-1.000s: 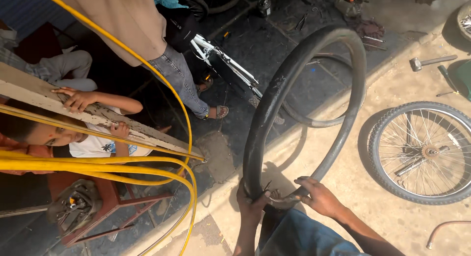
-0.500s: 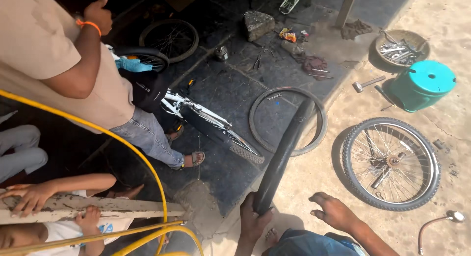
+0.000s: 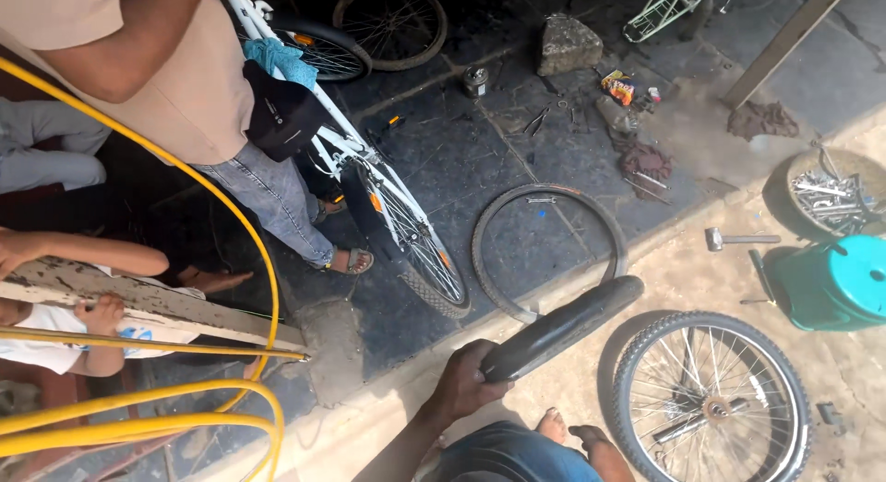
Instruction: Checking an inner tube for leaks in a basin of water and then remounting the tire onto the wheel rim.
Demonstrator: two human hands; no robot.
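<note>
Black rubber tyre (image 3: 563,327) was gripped only by the left hand (image 3: 466,382), right hand out of view; it could slip onto the spoked wheel (image 3: 706,403).

The left hand (image 3: 469,382), bottom centre of the frame, has its fingers curled tight in a grip (forearm slanting lower left); the right hand is hidden.

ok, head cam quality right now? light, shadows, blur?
Head view: hard sun on the sandy ground at right, the spoked wheel casting a crisp shadow; the dark paved floor sits in shade but stays readable; the left hand and black tyre look sharp; slight wide-angle bend at the edges.
</note>
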